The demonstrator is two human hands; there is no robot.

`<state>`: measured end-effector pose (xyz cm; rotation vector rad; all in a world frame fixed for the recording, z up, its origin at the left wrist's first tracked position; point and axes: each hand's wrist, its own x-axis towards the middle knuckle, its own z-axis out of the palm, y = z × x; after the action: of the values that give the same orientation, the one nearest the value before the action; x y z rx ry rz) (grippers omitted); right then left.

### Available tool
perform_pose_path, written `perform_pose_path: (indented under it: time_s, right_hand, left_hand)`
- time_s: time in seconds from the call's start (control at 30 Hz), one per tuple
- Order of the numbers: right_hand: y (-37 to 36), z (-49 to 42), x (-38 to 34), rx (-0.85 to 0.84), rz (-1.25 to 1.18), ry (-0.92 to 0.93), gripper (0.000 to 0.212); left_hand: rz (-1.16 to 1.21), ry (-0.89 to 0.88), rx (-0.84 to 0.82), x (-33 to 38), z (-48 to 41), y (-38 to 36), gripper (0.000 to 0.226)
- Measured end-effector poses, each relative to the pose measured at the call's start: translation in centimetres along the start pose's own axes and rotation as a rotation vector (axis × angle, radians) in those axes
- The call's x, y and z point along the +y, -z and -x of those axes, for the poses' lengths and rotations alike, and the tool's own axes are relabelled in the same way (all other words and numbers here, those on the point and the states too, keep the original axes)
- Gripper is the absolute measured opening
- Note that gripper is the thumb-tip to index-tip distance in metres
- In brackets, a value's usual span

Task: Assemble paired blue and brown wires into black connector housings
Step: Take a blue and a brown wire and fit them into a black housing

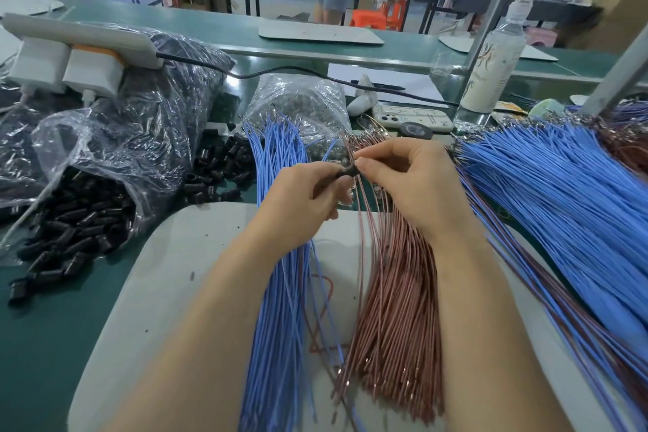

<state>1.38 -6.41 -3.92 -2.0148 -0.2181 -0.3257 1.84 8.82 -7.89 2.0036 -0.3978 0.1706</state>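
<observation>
Above the brown wires (396, 309), the left hand (308, 196) pinches a black housing (348, 172). The right hand (403, 182) pinches what seems a wire at its mouth. Insertion looks underway; next, a straight push.

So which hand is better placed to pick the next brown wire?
Right, probably: the right hand hovers directly over the brown wires, while the left hand grips the black housing above the blue wires.

Black connector housing (347, 172) largely hidden between fingertips of left hand (308, 196) and right hand (403, 182); blue wire pile (561, 193) right of the right hand cut by frame edge.
</observation>
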Motion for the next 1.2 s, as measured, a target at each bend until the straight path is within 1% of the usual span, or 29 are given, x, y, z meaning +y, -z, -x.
perform_pose_path:
  time_s: [0.13,0.33,0.43,0.53,0.7,0.87,1.03,1.07,1.1,1.17,1.2]
  right_hand:
    - [-0.3,-0.1,0.6,-0.039,-0.066,-0.032,0.013]
    - [-0.9,-0.1,0.9,-0.064,-0.228,-0.09,0.013]
    - [-1.6,-0.1,0.9,-0.04,-0.382,-0.164,0.013]
    - [-2.1,-0.1,1.0,-0.031,-0.55,-0.249,0.012]
    - [-2.3,-0.4,1.7,-0.02,-0.51,-0.242,0.013]
    - [-2.6,-0.4,2.2,-0.03,-0.555,-0.228,0.014]
    - [-3.3,-0.3,2.0,-0.007,-0.508,-0.215,0.01]
    - [-3.4,-0.3,1.7,-0.029,-0.568,-0.219,0.006]
    - [-3.5,-0.2,1.3,-0.087,-0.675,-0.213,0.007]
    - [-3.7,0.1,0.4,-0.298,-0.914,-0.178,0.026]
    - [-3.8,0.3,-0.2,-0.401,-0.969,-0.168,0.034]
  left_hand:
    - [-0.058,-0.016,-0.015,-0.2,0.0,0.1,0.02]
    - [-0.048,-0.019,0.007,-0.3,0.0,0.2,0.018]
    - [-0.045,0.002,0.032,-0.4,-0.1,0.0,0.02]
    - [-0.004,0.032,0.059,-0.4,-0.1,0.1,0.013]
    - [0.035,0.049,0.082,-0.1,0.0,0.0,0.003]
    - [-0.024,-0.015,0.113,-0.1,0.2,0.0,0.005]
    - [-0.069,-0.03,0.156,0.0,0.2,0.1,0.007]
    - [-0.034,-0.031,0.175,0.4,0.2,0.3,0.009]
    - [0.03,-0.029,0.192,1.1,0.2,0.6,0.01]
    - [0.164,-0.028,0.217,2.9,0.1,1.3,0.006]
    - [0.194,-0.036,0.232,4.0,0.0,1.9,0.003]
